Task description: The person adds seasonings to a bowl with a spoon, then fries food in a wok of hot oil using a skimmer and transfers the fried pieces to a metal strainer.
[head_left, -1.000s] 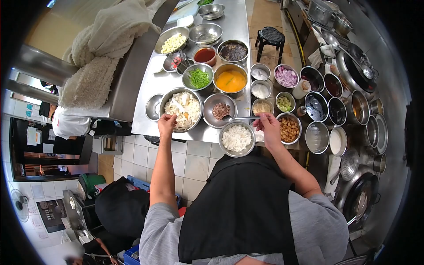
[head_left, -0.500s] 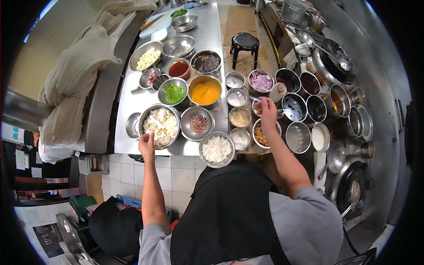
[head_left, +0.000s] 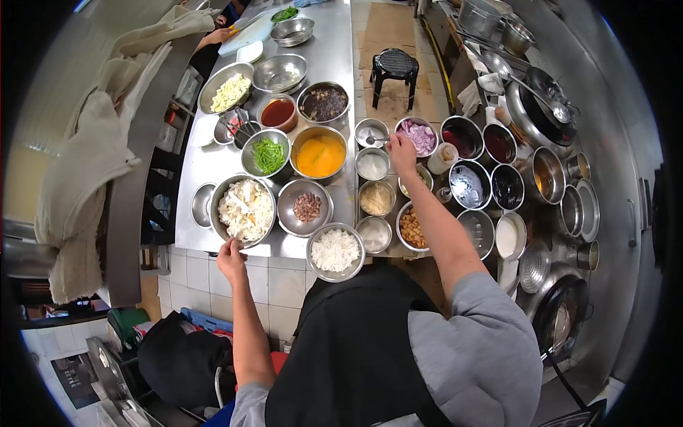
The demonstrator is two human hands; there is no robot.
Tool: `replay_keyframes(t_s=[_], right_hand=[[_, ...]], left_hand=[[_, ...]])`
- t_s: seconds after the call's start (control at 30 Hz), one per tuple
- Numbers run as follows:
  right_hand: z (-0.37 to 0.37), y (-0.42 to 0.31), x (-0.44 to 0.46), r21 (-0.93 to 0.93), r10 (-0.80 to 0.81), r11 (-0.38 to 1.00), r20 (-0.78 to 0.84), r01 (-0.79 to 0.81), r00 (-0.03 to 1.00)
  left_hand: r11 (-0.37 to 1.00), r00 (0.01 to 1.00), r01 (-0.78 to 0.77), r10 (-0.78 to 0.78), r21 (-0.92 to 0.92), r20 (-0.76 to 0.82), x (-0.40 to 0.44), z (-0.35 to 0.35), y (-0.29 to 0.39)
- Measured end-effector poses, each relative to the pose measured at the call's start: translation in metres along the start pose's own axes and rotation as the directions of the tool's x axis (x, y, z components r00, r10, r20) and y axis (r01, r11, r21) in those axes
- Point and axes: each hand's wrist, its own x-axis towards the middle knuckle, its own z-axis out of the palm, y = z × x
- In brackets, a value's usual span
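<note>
My left hand (head_left: 231, 259) pinches the near rim of a steel bowl (head_left: 246, 209) filled with a pale, shredded mix. In my right hand (head_left: 402, 151) is a metal spoon (head_left: 376, 140), its bowl over a small steel container of white powder (head_left: 371, 133). A second white-filled container (head_left: 372, 164) sits just below it, and sliced purple onion (head_left: 417, 136) is right beside my right hand. Between my arms stand a bowl of white rice (head_left: 335, 252) and a bowl of diced pinkish meat (head_left: 306, 206).
Orange liquid (head_left: 320, 156), chopped greens (head_left: 268, 156) and red sauce (head_left: 278, 112) stand farther back. Dark sauce pots (head_left: 470, 184) crowd the right side. A black stool (head_left: 395, 68) is beyond the table. Another person's hand (head_left: 218, 35) is at the far cutting board (head_left: 247, 32).
My right hand has moved away from the rice bowl, up to the white powder container with the spoon. My left hand remains by the shredded mix. Another person's hand has appeared at the back.
</note>
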Motion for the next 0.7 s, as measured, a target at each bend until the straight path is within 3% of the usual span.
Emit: replay_keyframes(t_s=[0.13,0.2,0.23,0.3,0.37,0.4,0.43,0.5,0.57,0.7], right_hand=[[0.009,0.004,0.015,-0.087,-0.047,0.995,0.022,0.049,0.999],[0.012,0.009,0.022,-0.116,-0.057,0.992,0.021,0.059,0.998],[0.014,0.01,0.025,-0.134,-0.065,0.989,0.039,0.069,0.997],[0.017,0.011,0.029,-0.151,-0.07,0.985,0.064,0.079,0.995],[0.017,0.008,0.031,-0.204,-0.061,0.976,0.09,0.078,0.994],[0.019,0.011,0.032,-0.203,-0.059,0.976,0.094,0.077,0.994],[0.022,0.016,0.035,-0.178,-0.059,0.981,0.098,0.076,0.993],[0.023,0.02,0.038,-0.154,-0.059,0.985,0.1,0.074,0.993],[0.024,0.021,0.041,-0.169,-0.04,0.984,0.129,0.062,0.991],[0.027,0.027,0.044,-0.148,-0.013,0.988,0.13,0.032,0.991]], left_hand=[[0.991,0.993,0.041,-0.026,0.127,-0.117,-0.017,-0.029,-0.03],[0.937,0.951,0.295,-0.269,0.188,-0.153,-0.026,-0.048,-0.049],[0.936,0.95,0.298,-0.271,0.188,-0.157,-0.036,-0.052,-0.059],[0.967,0.981,0.091,-0.046,0.238,-0.187,-0.061,-0.061,-0.085],[0.853,0.973,-0.153,0.219,0.499,-0.074,-0.066,-0.101,-0.189],[0.917,0.996,0.089,-0.079,0.389,-0.041,-0.082,-0.111,-0.203],[0.895,0.931,0.341,-0.364,0.286,0.027,-0.096,-0.117,-0.211],[0.713,0.707,0.635,-0.692,0.299,0.15,-0.125,-0.128,-0.219],[0.65,0.647,0.653,-0.745,0.389,0.158,-0.15,-0.132,-0.233],[0.663,0.668,0.68,-0.736,0.314,0.108,-0.167,-0.13,-0.249]])
